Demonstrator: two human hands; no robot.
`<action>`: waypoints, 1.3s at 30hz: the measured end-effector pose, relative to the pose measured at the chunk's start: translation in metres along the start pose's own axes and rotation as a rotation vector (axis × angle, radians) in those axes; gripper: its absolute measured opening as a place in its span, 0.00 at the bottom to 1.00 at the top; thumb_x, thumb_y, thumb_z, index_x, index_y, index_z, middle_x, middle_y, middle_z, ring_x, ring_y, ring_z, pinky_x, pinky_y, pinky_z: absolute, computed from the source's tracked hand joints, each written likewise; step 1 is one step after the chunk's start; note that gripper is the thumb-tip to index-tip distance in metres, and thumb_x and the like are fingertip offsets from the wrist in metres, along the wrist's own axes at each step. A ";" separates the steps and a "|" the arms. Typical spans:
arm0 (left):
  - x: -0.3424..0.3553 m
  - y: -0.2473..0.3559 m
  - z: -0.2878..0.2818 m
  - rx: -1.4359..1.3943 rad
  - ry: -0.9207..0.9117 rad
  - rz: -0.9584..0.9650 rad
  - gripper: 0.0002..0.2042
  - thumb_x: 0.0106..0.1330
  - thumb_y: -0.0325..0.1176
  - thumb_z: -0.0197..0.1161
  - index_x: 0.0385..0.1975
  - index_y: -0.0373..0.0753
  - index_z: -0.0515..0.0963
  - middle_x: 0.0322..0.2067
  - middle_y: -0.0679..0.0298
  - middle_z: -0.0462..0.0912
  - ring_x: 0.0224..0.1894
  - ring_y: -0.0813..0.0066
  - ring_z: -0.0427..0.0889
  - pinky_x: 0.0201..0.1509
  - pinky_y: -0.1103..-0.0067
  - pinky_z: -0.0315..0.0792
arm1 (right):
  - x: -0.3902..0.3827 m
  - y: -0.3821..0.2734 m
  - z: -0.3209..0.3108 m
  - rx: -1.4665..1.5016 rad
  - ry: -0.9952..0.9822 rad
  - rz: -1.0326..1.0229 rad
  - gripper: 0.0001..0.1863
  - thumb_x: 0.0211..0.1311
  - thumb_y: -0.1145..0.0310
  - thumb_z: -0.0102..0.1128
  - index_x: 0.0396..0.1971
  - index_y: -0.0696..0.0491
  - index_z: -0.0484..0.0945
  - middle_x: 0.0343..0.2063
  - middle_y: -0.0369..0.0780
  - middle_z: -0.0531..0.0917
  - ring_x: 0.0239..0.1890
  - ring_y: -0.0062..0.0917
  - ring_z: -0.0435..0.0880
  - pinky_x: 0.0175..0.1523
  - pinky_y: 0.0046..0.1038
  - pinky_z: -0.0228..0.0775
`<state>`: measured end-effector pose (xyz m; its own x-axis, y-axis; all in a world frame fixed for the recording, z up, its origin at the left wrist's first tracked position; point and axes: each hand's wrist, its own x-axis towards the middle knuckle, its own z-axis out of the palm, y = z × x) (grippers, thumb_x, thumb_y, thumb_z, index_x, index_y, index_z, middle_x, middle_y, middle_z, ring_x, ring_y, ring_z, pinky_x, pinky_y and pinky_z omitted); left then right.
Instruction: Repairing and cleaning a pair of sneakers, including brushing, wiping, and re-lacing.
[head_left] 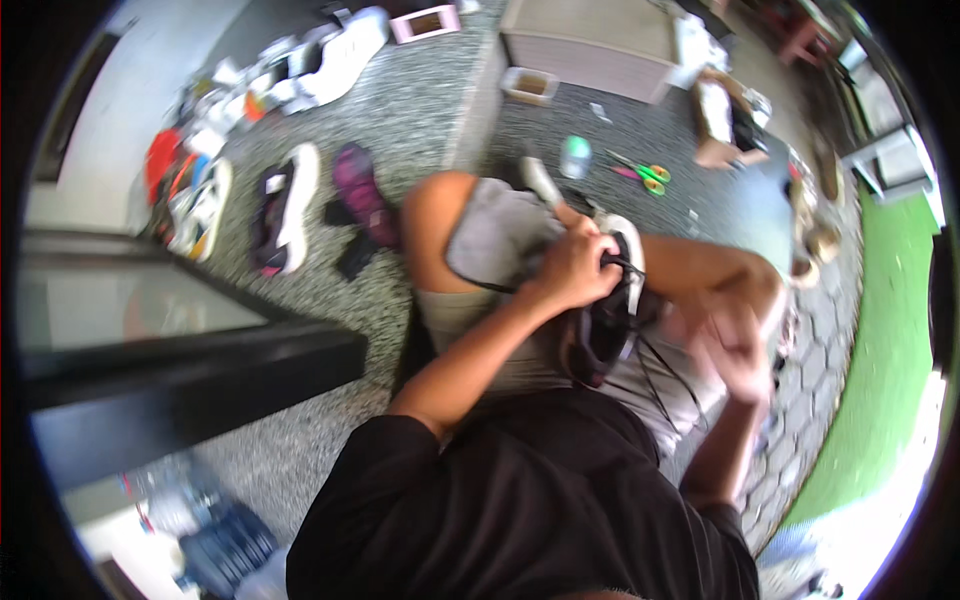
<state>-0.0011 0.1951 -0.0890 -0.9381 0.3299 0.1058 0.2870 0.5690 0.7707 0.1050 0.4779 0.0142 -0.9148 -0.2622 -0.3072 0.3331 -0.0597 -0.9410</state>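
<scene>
A dark shoe with a white sole rests on my lap, tilted between my thighs. My left hand is closed round its far part, near the sole edge. Black cord trails from the shoe toward the right; whether it is lace or thread I cannot tell. To the right of the shoe, apart from it, my right hand is smeared by motion, so its fingers and anything in them cannot be made out. A grey cloth lies over my left knee, beside my left hand.
Ahead on the grey floor stand a green-capped jar and green-handled scissors. Shoe parts lie to the left, among them a white sole and a purple upper. An open cardboard box sits at far right; a dark-framed table at near left.
</scene>
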 end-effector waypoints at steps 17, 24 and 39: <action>0.050 0.089 -0.020 -0.371 -0.559 0.256 0.27 0.69 0.23 0.62 0.70 0.38 0.70 0.29 0.59 0.82 0.32 0.71 0.82 0.42 0.73 0.76 | 0.070 0.035 -0.009 0.023 -0.167 -0.068 0.11 0.72 0.73 0.62 0.50 0.60 0.78 0.46 0.35 0.83 0.51 0.19 0.80 0.59 0.27 0.72; 0.065 0.078 -0.022 -0.538 -0.571 0.239 0.20 0.70 0.24 0.61 0.62 0.34 0.78 0.30 0.64 0.84 0.32 0.81 0.80 0.41 0.80 0.77 | 0.057 0.019 0.005 0.052 -0.015 0.027 0.13 0.72 0.72 0.62 0.52 0.57 0.77 0.36 0.31 0.83 0.32 0.11 0.78 0.33 0.15 0.69; 0.040 0.123 -0.037 -0.279 -0.677 0.282 0.15 0.68 0.33 0.69 0.51 0.34 0.84 0.35 0.54 0.88 0.40 0.68 0.88 0.48 0.71 0.77 | 0.004 -0.012 -0.020 -0.142 0.115 -0.153 0.10 0.77 0.63 0.60 0.36 0.53 0.79 0.23 0.24 0.70 0.24 0.08 0.62 0.28 0.16 0.50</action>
<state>-0.0104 0.2509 0.0333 -0.4888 0.8722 -0.0162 0.3536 0.2150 0.9104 0.0930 0.4967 0.0213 -0.9748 -0.1491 -0.1657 0.1602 0.0482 -0.9859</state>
